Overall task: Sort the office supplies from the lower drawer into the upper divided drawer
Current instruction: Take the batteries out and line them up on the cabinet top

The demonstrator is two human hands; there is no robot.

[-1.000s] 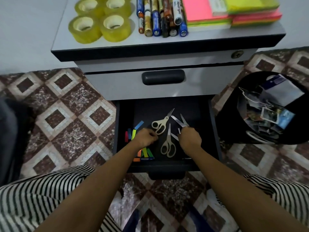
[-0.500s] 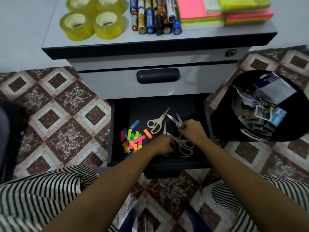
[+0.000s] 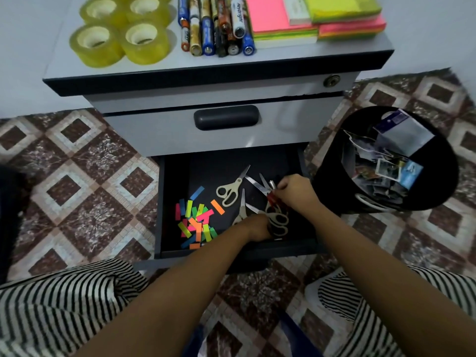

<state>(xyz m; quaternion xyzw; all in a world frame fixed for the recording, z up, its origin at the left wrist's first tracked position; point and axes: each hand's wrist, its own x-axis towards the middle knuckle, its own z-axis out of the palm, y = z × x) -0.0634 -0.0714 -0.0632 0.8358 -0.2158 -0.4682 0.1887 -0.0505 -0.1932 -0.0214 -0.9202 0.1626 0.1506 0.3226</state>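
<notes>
The lower drawer is pulled open and has a black floor. My left hand is curled over the handles of a pair of beige scissors near the drawer's front. My right hand pinches another pair of scissors whose blades point up-left; a small red and silver piece shows at its fingertips. More beige handles lie between my hands. One pair of scissors lies free. A pile of coloured sticky flags sits at the left. The upper drawer is closed.
On the cabinet top stand several yellow tape rolls, a row of batteries and stacks of sticky notes. A black bin full of paper scraps stands right of the drawer. Patterned floor tiles surround the cabinet.
My left hand moved right from the sticky flags to the scissors at the drawer's front. My right hand lifted slightly toward the back right, gathering scissors together.
</notes>
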